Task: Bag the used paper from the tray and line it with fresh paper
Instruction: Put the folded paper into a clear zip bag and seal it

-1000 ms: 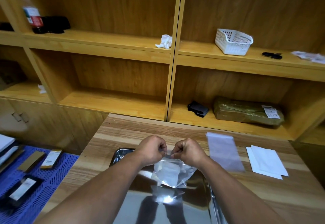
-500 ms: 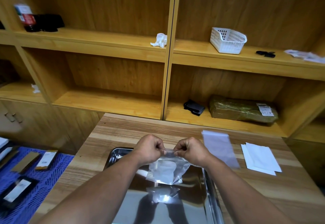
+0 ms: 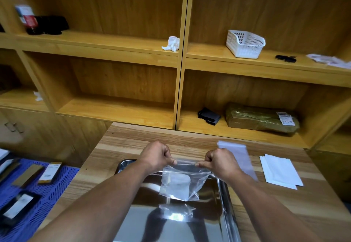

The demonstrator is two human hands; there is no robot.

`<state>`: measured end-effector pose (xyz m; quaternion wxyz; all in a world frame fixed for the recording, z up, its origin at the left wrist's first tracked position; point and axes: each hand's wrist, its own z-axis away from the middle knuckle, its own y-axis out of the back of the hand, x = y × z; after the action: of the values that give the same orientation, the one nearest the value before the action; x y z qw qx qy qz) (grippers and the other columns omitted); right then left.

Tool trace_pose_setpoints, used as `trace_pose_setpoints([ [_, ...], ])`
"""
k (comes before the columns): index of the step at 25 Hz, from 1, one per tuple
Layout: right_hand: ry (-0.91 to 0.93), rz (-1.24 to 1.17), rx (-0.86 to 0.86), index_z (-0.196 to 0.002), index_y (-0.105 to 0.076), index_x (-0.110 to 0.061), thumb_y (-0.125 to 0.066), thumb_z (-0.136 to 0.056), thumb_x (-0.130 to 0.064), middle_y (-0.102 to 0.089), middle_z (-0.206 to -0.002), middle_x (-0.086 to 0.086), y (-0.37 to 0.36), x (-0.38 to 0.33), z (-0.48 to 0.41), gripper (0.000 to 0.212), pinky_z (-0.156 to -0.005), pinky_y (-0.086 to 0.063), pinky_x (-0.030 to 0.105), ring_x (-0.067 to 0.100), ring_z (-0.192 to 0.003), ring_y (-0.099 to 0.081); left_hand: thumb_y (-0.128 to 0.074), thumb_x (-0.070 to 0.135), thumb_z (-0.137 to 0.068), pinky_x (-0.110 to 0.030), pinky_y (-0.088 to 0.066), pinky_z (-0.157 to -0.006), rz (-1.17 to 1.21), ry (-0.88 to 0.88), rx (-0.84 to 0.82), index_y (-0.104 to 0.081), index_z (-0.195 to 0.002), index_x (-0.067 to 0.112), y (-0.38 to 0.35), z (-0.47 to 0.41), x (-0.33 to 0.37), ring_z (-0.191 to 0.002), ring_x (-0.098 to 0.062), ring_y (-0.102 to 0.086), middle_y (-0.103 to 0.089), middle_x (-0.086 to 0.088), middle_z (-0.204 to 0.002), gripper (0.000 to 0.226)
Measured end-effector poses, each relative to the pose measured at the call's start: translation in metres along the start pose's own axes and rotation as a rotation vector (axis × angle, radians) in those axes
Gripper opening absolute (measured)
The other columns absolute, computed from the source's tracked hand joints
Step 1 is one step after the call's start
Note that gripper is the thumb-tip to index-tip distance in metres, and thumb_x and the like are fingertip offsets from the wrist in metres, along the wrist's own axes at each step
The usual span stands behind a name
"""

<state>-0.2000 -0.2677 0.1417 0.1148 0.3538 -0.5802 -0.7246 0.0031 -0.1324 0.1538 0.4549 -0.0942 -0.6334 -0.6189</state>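
A clear plastic bag point(image 3: 182, 182) hangs above the steel tray point(image 3: 224, 200) with a pale folded paper point(image 3: 180, 184) inside it. My left hand point(image 3: 156, 156) pinches the bag's top edge at its left end. My right hand point(image 3: 220, 161) pinches the same edge at its right end, so the top strip is stretched flat between them. The tray's shiny floor shows no paper, only reflections. Fresh white paper sheets point(image 3: 280, 171) lie on the wooden table point(image 3: 117, 146), right of the tray.
Another flat clear bag point(image 3: 239, 156) lies on the table between my right hand and the white sheets. Wooden shelves behind hold a white basket point(image 3: 245, 44), a wrapped parcel point(image 3: 262, 118) and a crumpled tissue point(image 3: 171, 44). A blue mat point(image 3: 38, 190) with small items sits lower left.
My hands have slid apart along the bag's top edge, from almost touching to the two ends. The bag hangs wider and flatter over the tray.
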Motion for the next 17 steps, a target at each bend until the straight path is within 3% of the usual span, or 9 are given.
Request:
trace_pose_setpoints([
  [2, 0.052, -0.046, -0.02, -0.062, -0.068, -0.031, -0.08, -0.076, -0.051, -0.068, -0.063, -0.013, 0.0, 0.0, -0.001, 0.028, -0.062, -0.052, 0.023, -0.002, -0.065, -0.063, -0.09, 0.032, -0.07, -0.03, -0.059, -0.077, -0.019, 0.002, 0.013, -0.066, -0.064, 0.019, 0.003, 0.0, -0.002, -0.081, -0.006, -0.074, -0.075, 0.005, -0.068, 0.028],
  [5, 0.109, -0.087, -0.07, -0.085, -0.077, -0.027, -0.075, -0.09, -0.033, -0.071, -0.079, -0.018, 0.0, -0.002, -0.003, 0.008, -0.072, -0.053, 0.022, -0.004, -0.076, -0.063, -0.088, 0.03, -0.074, -0.027, -0.059, -0.072, -0.076, -0.016, 0.015, -0.07, -0.069, 0.017, 0.007, -0.003, -0.007, -0.078, -0.005, -0.071, -0.075, 0.005, -0.071, 0.023],
  [8, 0.138, -0.037, -0.088, -0.101, -0.077, -0.025, -0.071, -0.094, -0.027, -0.072, -0.091, -0.016, -0.001, 0.001, -0.007, 0.01, -0.073, -0.049, 0.019, -0.001, -0.083, -0.063, -0.085, 0.023, -0.081, -0.025, -0.055, -0.07, -0.116, -0.05, -0.006, -0.072, -0.065, 0.025, 0.015, -0.005, -0.014, -0.076, -0.004, -0.068, -0.073, 0.011, -0.073, 0.02],
  [11, 0.125, -0.028, -0.06, -0.095, -0.077, -0.027, -0.071, -0.093, -0.032, -0.069, -0.083, -0.019, -0.001, 0.004, -0.008, 0.008, -0.064, -0.044, 0.013, -0.005, -0.079, -0.061, -0.083, 0.019, -0.083, -0.026, -0.057, -0.074, -0.104, -0.051, -0.009, -0.071, -0.062, 0.029, 0.019, -0.005, -0.02, -0.076, -0.002, -0.068, -0.072, 0.014, -0.072, 0.026],
  [17, 0.059, -0.038, -0.008, -0.076, -0.069, -0.035, -0.073, -0.091, -0.036, -0.068, -0.075, -0.018, -0.001, 0.006, -0.006, 0.015, -0.061, -0.045, 0.017, -0.003, -0.074, -0.061, -0.087, 0.019, -0.078, -0.029, -0.061, -0.082, -0.074, -0.057, -0.052, -0.077, -0.066, 0.028, 0.022, -0.005, -0.019, -0.079, -0.004, -0.072, -0.077, 0.011, -0.076, 0.018],
])
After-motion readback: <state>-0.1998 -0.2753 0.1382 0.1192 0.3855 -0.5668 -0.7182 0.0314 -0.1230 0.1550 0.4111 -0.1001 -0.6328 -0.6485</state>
